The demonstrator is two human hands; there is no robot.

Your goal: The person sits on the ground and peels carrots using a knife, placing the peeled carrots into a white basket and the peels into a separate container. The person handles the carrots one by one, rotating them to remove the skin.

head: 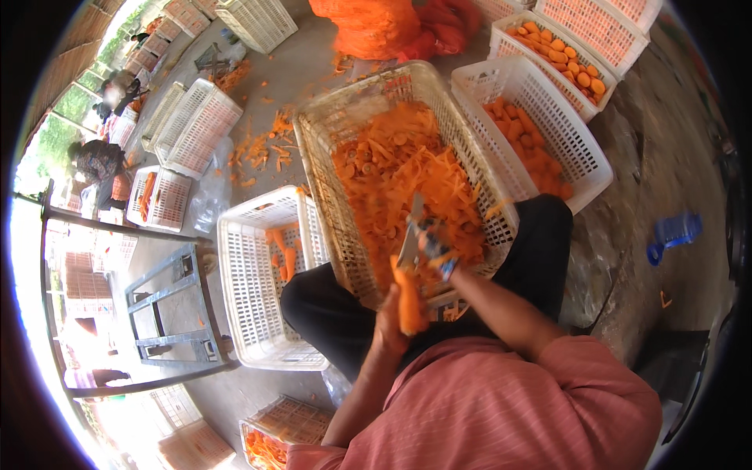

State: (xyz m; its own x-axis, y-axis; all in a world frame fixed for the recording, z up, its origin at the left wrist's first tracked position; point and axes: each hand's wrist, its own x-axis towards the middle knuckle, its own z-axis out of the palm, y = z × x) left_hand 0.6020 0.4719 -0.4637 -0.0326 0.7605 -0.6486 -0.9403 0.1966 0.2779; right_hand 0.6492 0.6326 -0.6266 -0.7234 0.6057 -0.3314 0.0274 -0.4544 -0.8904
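Note:
My left hand (389,323) grips an orange carrot (409,305) near its lower end, above my lap. In my right hand (437,244), which wears a dark patterned glove or wrap, is a metal-bladed cutting tool (409,244); blur hides whether it is a knife or a peeler. Its blade is at the carrot's upper end, though contact is hard to make out. Beneath both hands, between my knees, a stained plastic crate (320,147) holds a heap of carrot peelings (405,158) and cut carrot ends.
On the left stands a white crate (252,282) with several carrots. A crate of peeled carrots (578,147) is at right, with another crate (499,38) beyond. A metal frame (170,305), an orange mesh sack (370,29), scattered peelings (258,150) and a blue plastic container (678,230) surround me. People work far left.

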